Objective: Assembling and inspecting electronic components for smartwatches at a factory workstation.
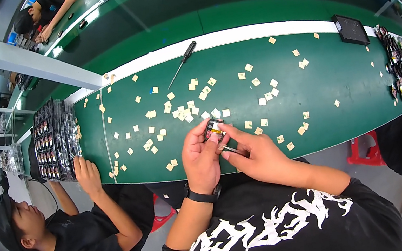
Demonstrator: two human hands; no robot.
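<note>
Black device (215,128), left fingers (193,135) pinching it, right fingers (241,138) gripping metal tool (229,149), white-lettered shirt (281,236)

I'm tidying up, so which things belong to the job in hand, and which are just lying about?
Likely in use:
small black rectangular device with yellow strip, in left fingers
slim grey metal tool, in right fingers

Likely lying about:
black-handled metal screwdriver
small cream square pieces
black rectangular tray
</note>
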